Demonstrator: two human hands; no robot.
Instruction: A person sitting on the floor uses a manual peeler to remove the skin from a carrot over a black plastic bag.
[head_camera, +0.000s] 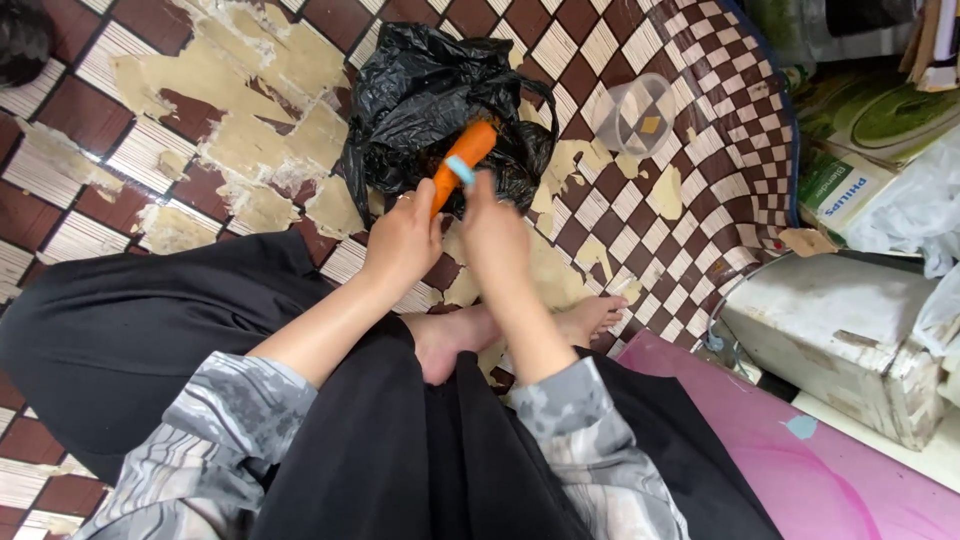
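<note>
A black plastic bag lies open on the checkered floor, directly ahead of both hands; dark scraps sit inside it, too blurred to identify. A clear plastic cup stands to the right of the bag, apart from it, with a small yellow piece at its bottom.

The left hand is closed around the lower end of an orange carrot. The carrot tilts up and away from the person, its upper end over the mouth of the bag. The right hand is closed on a light-blue peeler, which rests against the carrot at mid-length — the blade itself cannot be made out.

Bare feet rest on the floor below the hands, between the folds of a black garment. A worn white box stands at the right, beside a pink surface.

Open floor extends to the left of the bag — large patches of its pattern are worn away there.
</note>
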